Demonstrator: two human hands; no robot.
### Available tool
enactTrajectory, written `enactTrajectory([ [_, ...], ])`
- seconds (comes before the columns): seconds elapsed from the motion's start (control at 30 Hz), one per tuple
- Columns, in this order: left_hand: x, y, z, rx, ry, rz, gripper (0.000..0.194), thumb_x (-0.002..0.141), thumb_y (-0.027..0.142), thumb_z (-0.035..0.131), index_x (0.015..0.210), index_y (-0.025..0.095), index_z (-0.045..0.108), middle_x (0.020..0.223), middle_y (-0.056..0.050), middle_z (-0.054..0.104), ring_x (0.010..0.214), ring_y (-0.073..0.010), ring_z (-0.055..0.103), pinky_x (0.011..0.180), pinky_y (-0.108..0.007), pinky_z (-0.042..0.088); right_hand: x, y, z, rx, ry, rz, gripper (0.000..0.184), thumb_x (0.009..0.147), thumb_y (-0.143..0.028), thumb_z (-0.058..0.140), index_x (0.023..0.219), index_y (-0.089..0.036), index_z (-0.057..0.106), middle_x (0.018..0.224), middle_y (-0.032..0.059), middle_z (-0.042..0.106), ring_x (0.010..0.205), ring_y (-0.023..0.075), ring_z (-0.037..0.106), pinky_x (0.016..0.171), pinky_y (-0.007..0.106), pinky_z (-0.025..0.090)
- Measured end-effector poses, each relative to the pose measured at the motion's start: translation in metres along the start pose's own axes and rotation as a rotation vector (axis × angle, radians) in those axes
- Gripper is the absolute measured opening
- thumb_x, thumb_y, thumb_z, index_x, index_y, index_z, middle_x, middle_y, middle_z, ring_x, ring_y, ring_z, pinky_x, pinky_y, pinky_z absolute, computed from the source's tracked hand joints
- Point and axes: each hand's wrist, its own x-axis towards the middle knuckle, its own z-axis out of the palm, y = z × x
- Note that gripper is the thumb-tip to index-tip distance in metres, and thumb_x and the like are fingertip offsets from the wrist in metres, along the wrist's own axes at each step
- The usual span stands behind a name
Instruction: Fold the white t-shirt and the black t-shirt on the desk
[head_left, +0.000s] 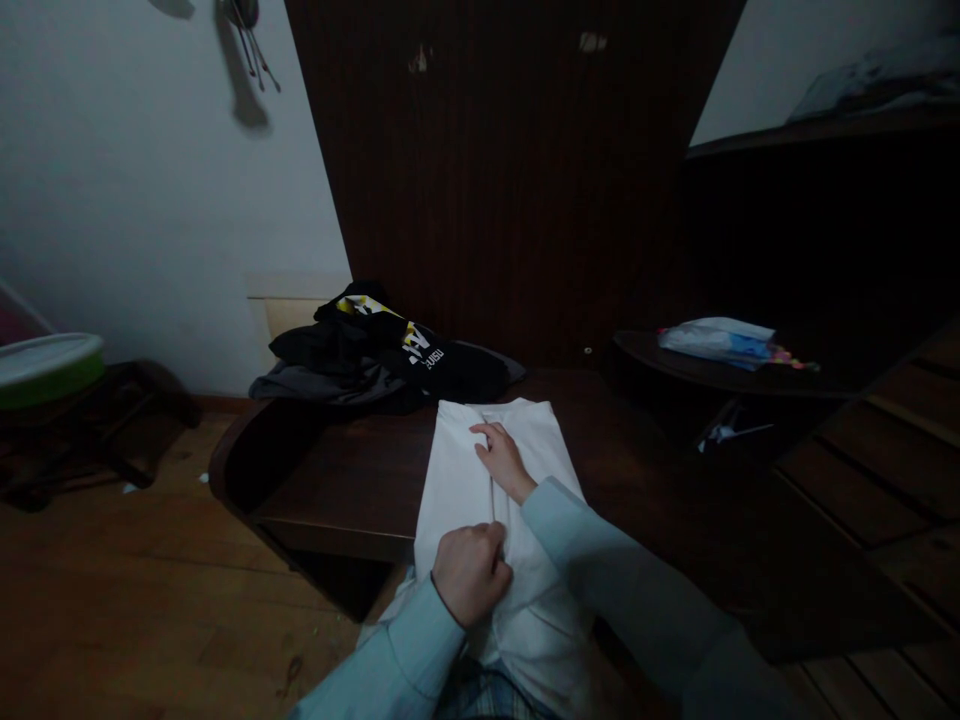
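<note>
A white garment (454, 470) lies lengthwise on a dark wooden bench, its straight far edge towards the back and its near end hanging over my lap in loose folds. A seam or opening runs down its middle. My left hand (471, 572) is closed on the cloth near the bench's front, beside that line; its fingertips are hidden underneath. Farther up, my right hand (501, 460) rests on the garment just below the far edge. Its fingers are partly stretched out and apart, touching the cloth along the middle line.
Behind the garment, a heap of dark clothes (375, 355) with white and yellow print sits on the wooden bench (345, 480). To the right, a curved shelf (637, 350) carries a blue-and-white plastic packet (720, 342). A green-rimmed round container (52, 370) stands on a stool at far left.
</note>
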Motion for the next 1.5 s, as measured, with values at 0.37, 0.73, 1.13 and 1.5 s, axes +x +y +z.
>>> enactTrajectory([
  [0.37,0.000,0.002,-0.001,-0.009,-0.010,0.002,0.017,0.068,0.020,0.042,0.082,0.021,0.051,0.084,-0.004,0.063,0.080,-0.0188,0.059,0.066,-0.027,0.042,0.001,-0.005,-0.002,-0.131,0.034,0.044,0.034,0.068,-0.014,0.050,0.101,-0.018,0.058,0.095,0.0078,0.055,0.091,0.0209,0.050,0.087,0.038,0.037],
  [0.73,0.000,-0.001,0.004,-0.025,0.027,0.023,0.017,0.068,0.020,0.043,0.082,0.021,0.052,0.082,-0.004,0.063,0.076,-0.0183,0.059,0.065,-0.027,0.041,-0.002,-0.005,0.000,-0.296,0.068,0.033,0.032,0.073,-0.023,0.051,0.104,-0.019,0.056,0.106,0.0100,0.056,0.103,0.0261,0.043,0.090,0.041,0.032],
  [1.13,0.069,-0.094,-0.043,-0.443,0.159,-0.008,0.021,0.077,0.031,0.042,0.076,0.016,0.057,0.069,0.000,0.060,0.062,-0.0103,0.053,0.057,-0.019,0.039,-0.005,-0.013,0.000,-0.405,-0.049,0.051,0.040,0.074,-0.028,0.053,0.111,-0.014,0.051,0.121,0.0172,0.047,0.113,0.0304,0.036,0.093,0.045,0.023],
  [1.5,0.158,-0.137,-0.031,-0.605,0.379,-0.318,0.020,0.070,0.033,0.055,0.076,0.015,0.063,0.079,-0.007,0.066,0.072,-0.0176,0.059,0.059,-0.023,0.039,-0.002,-0.023,-0.007,-0.567,-0.179,0.144,0.050,0.078,-0.034,0.044,0.121,-0.008,0.045,0.130,0.0133,0.041,0.117,0.0249,0.033,0.097,0.035,0.021],
])
